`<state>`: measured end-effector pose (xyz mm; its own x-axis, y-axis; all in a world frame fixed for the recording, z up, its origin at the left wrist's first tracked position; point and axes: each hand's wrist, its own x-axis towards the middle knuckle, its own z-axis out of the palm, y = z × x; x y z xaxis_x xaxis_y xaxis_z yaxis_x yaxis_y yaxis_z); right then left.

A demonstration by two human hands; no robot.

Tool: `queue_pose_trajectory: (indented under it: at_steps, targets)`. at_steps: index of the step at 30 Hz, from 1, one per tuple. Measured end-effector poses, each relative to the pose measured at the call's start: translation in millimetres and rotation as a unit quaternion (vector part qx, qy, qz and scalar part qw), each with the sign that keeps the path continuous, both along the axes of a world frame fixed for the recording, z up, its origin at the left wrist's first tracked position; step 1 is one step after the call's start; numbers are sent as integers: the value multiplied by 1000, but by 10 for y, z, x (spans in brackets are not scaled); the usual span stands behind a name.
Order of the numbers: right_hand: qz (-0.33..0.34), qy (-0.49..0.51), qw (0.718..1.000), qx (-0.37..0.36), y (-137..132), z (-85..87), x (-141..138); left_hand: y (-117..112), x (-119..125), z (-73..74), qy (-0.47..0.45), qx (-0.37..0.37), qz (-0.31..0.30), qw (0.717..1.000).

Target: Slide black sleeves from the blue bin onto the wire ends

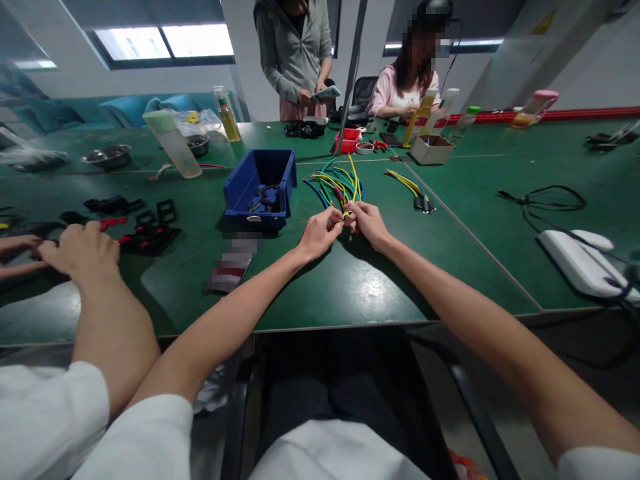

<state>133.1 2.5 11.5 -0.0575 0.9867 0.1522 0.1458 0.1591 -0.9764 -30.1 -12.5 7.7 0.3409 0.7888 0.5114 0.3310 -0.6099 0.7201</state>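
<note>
My left hand (pixel 319 233) and my right hand (pixel 367 222) meet over the green table (pixel 350 287), fingers pinched together on the near ends of a bundle of coloured wires (pixel 336 185). The wires are yellow, green, blue and red and fan out away from me. What sits at the pinched ends is too small to make out. A blue plastic bin (pixel 260 190) with dark small parts stands just left of my left hand.
A co-worker's arm and hand (pixel 83 250) rest at the left near black and red plastic parts (pixel 147 233). A second wire bundle (pixel 413 190) lies to the right, with a white power strip (pixel 583 260) and black cable beyond. Two people, bottles and a cardboard box (pixel 431 148) occupy the far side.
</note>
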Motion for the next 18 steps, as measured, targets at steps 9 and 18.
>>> queue_pose_trajectory:
  at_steps: [9,18]
  targets:
    - [-39,104,994,-6,59,-51,-37,-24,13,7,-47,-105,8,993]
    - [-53,125,991,21,146,-95,49,-23,21,22,-35,-83,43,995]
